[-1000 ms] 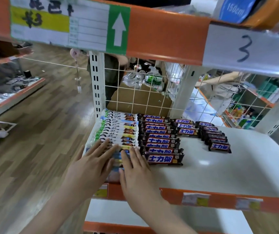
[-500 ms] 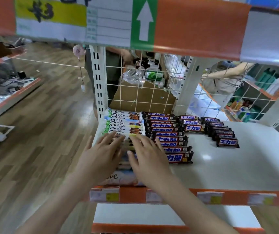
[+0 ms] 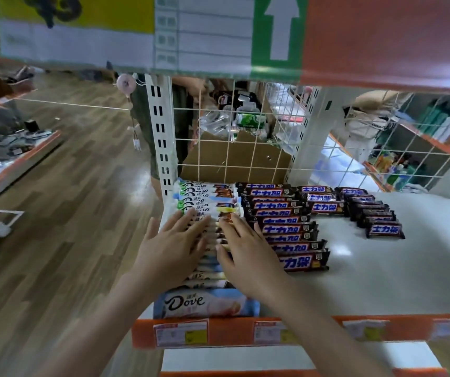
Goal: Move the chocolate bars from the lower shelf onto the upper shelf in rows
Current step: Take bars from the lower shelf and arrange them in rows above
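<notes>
on the upper shelf (image 3: 381, 281), directly under both palms, the pale dove bars (image 3: 207, 306) lie crosswise in a row running away from the person, left hand (image 3: 173, 248) and right hand (image 3: 248, 254) flat with straight fingers, seemingly pressing, gripping nothing, equally near.

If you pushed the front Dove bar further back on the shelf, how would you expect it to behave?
The Dove bar lies flat and looks wide, so it would probably slide rather than roll or tip. Its glossy wrapper on the smooth white shelf suggests little grip. It likely stays stiff, though the row of bars behind it may bunch up.
</notes>
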Tool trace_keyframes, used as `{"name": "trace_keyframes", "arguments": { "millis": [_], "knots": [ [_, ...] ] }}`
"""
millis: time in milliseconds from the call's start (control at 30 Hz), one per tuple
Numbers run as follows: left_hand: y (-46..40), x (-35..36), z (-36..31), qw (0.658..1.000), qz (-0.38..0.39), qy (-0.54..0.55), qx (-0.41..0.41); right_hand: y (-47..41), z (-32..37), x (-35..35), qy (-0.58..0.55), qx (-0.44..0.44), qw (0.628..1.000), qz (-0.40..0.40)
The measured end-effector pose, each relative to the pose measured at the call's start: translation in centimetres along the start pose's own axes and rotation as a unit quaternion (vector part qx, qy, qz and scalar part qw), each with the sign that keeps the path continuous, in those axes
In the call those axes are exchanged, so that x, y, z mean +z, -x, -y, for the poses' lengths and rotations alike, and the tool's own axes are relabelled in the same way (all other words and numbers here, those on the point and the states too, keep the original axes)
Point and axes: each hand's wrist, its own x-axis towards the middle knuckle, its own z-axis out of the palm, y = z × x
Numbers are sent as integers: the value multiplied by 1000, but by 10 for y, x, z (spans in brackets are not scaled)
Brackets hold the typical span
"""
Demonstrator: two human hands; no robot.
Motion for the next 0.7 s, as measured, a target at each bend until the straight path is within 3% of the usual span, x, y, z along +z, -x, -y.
{"name": "trace_keyframes", "arguments": {
  "millis": [233,433,700],
  "knots": [
    [-29,-13,1,1000,-14,23,14,-26,-11,-16,23,14,998,-64],
    [-54,-11,4,999,-4,10,31,-59,-18,-20,50,22,998,-6],
    [-61,-7,10,998,-22,-15,50,-60,-17,-14,11,13,1000,-14]
  ]
}}
